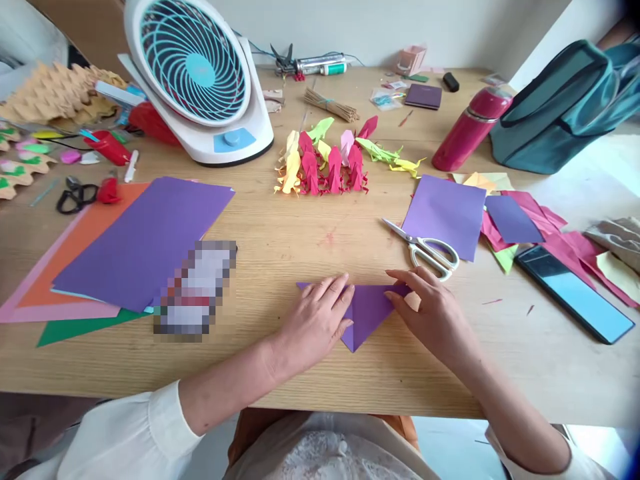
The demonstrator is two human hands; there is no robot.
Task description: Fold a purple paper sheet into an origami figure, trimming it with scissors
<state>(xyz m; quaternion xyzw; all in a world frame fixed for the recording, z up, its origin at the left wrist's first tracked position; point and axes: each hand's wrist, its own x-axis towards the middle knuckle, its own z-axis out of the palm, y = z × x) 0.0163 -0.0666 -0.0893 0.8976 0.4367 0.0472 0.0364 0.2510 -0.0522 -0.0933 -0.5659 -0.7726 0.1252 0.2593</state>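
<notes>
A sheet of purple paper (369, 310), folded into a triangle, lies on the table in front of me with one point toward my body. My left hand (315, 317) rests on its left part, fingers stretched out and lying flat. At the right corner, my right hand (434, 313) pinches the paper between thumb and fingers. White-handled scissors (413, 241) lie just beyond my right hand, partly over a flat purple sheet (445, 210).
Coloured sheets (145, 240) and a pixelated object (200, 287) lie left. Folded paper figures (334, 170) stand ahead, near a fan (200, 73). To the right are a phone (575, 293), paper scraps (565, 240), a red bottle (470, 130) and a teal bag (555, 113).
</notes>
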